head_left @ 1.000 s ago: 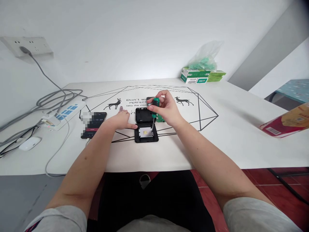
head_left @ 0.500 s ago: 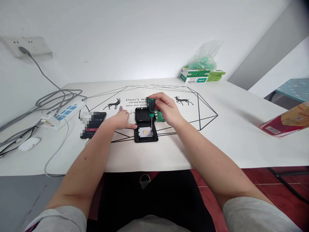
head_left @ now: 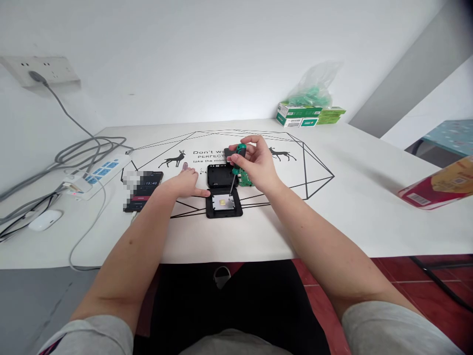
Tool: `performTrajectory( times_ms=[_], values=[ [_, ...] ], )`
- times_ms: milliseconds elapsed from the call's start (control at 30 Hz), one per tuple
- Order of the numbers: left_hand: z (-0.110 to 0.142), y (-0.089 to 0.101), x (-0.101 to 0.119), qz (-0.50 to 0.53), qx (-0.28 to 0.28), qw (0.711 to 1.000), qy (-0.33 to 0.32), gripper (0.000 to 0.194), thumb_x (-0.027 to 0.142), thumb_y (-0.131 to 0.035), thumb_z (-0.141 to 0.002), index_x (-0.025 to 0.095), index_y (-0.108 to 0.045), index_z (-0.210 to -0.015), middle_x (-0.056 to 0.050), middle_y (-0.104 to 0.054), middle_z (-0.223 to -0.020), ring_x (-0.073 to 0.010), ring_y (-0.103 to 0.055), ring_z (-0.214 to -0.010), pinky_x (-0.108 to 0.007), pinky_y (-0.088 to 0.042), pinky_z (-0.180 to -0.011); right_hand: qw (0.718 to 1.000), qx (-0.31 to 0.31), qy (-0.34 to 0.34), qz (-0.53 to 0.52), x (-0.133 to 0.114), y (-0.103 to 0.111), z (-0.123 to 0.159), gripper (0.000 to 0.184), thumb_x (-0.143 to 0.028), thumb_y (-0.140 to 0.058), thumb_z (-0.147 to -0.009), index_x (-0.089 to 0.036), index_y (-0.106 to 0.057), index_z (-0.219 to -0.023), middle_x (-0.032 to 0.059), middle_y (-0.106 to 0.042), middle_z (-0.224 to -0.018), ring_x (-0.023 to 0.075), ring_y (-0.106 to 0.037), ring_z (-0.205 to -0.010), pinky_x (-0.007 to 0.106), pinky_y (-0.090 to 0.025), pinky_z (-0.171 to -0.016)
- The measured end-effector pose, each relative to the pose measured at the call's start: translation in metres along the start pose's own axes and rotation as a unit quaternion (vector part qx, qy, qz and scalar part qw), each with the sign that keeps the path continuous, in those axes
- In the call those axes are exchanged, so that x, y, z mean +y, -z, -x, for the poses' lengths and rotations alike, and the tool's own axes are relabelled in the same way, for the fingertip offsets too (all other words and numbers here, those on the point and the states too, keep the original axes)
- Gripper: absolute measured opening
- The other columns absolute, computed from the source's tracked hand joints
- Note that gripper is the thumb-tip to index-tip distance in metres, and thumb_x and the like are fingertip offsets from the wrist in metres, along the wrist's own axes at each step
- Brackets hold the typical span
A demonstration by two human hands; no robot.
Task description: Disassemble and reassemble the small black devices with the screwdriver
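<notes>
My right hand [head_left: 256,167] is closed round a small screwdriver with a green and black handle [head_left: 237,158]. Its tip rests in the far right corner of an open black square case [head_left: 223,205] with a pale metal plate and a yellow pad inside. My left hand [head_left: 186,183] lies flat on the table, fingers stretched out, thumb touching the case's left edge. A second black case half [head_left: 219,176] lies just behind. A green circuit board [head_left: 244,179] shows beside it, partly hidden under my right hand.
A black phone [head_left: 143,190] with a lit screen lies left of my left hand. A white power strip [head_left: 96,175] with grey cables and a white mouse [head_left: 45,220] sit at far left. Green boxes [head_left: 309,117] under a plastic bag stand at the back. A red packet [head_left: 438,189] lies at right.
The screwdriver handle has tilted from upright to leaning right, and my right fingers have shifted on it. My left hand and the case have stayed put.
</notes>
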State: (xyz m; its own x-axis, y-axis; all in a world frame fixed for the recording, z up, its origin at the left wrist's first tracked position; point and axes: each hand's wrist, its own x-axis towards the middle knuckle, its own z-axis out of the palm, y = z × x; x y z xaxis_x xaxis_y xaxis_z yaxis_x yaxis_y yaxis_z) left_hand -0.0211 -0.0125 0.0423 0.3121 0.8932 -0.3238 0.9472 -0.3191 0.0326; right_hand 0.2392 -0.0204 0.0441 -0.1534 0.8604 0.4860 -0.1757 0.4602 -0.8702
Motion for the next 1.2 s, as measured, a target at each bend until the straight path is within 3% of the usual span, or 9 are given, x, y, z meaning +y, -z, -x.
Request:
performTrajectory(
  times_ms=[133,267,367,467,633,933,1200],
  values=[
    [-0.002,-0.001,-0.007,0.013,0.013,1.0,-0.01,0.107,0.082,-0.063,-0.092,0.003,-0.05,-0.163,-0.031,-0.036,-0.178,-0.0484,-0.009,-0.173,-0.057,-0.033,-0.131,0.998,0.063,0.02,0.018,0.002,0.0,-0.002,0.06,-0.059,-0.089,-0.083,-0.035,-0.044,-0.116,-0.0004,-0.073,-0.123,0.0197,-0.08,-0.097,0.048,-0.068,-0.102],
    [-0.002,0.003,-0.013,0.053,0.086,0.995,-0.021,0.095,0.078,-0.067,-0.094,0.014,-0.054,-0.163,-0.023,-0.034,-0.181,-0.0439,-0.024,-0.17,-0.054,-0.034,-0.132,0.996,0.081,0.024,0.026,0.006,-0.001,-0.002,0.062,-0.063,-0.086,-0.085,-0.036,-0.04,-0.118,0.0001,-0.071,-0.127,0.021,-0.081,-0.107,0.048,-0.067,-0.105],
    [0.001,0.004,-0.009,0.099,0.151,0.981,-0.071,0.065,0.065,-0.072,-0.096,0.022,-0.07,-0.144,-0.015,-0.044,-0.178,-0.0406,-0.033,-0.167,-0.053,-0.034,-0.133,0.996,0.074,0.019,0.035,0.008,-0.002,-0.001,0.062,-0.063,-0.084,-0.086,-0.036,-0.038,-0.117,0.0009,-0.071,-0.128,0.0221,-0.08,-0.112,0.048,-0.067,-0.106],
    [0.005,0.003,0.003,0.153,0.174,0.959,-0.162,0.033,0.051,-0.067,-0.1,0.026,-0.08,-0.117,-0.008,-0.055,-0.17,-0.0357,-0.041,-0.163,-0.054,-0.035,-0.132,0.997,0.066,0.015,0.034,0.008,-0.003,-0.001,0.063,-0.063,-0.085,-0.085,-0.036,-0.037,-0.115,0.0013,-0.072,-0.127,0.023,-0.08,-0.114,0.048,-0.066,-0.106],
    [0.007,0.0,0.017,0.199,0.177,0.937,-0.224,0.025,0.046,-0.07,-0.096,0.025,-0.081,-0.103,-0.008,-0.067,-0.157,-0.0343,-0.05,-0.156,-0.053,-0.042,-0.128,0.996,0.079,0.022,0.019,0.01,-0.004,-0.001,0.066,-0.065,-0.087,-0.082,-0.036,-0.037,-0.113,0.0003,-0.073,-0.124,0.0227,-0.081,-0.112,0.047,-0.067,-0.107],
    [0.001,0.001,0.015,0.162,0.199,0.944,-0.206,0.02,0.033,-0.062,-0.097,0.024,-0.077,-0.089,-0.008,-0.075,-0.141,-0.0322,-0.064,-0.139,-0.05,-0.051,-0.119,0.994,0.097,0.041,0.03,0.014,0.0,-0.004,0.067,-0.069,-0.086,-0.084,-0.037,-0.038,-0.116,0.0001,-0.072,-0.124,0.0219,-0.079,-0.111,0.045,-0.068,-0.101],
    [-0.017,-0.005,-0.007,-0.014,0.251,0.967,-0.051,0.028,0.022,-0.054,-0.101,0.02,-0.082,-0.097,-0.016,-0.079,-0.118,-0.0369,-0.067,-0.122,-0.051,-0.055,-0.107,0.992,0.113,0.025,0.057,0.015,0.004,-0.006,0.064,-0.065,-0.084,-0.085,-0.037,-0.038,-0.119,0.0005,-0.07,-0.123,0.022,-0.079,-0.111,0.045,-0.067,-0.103]
  ],
)
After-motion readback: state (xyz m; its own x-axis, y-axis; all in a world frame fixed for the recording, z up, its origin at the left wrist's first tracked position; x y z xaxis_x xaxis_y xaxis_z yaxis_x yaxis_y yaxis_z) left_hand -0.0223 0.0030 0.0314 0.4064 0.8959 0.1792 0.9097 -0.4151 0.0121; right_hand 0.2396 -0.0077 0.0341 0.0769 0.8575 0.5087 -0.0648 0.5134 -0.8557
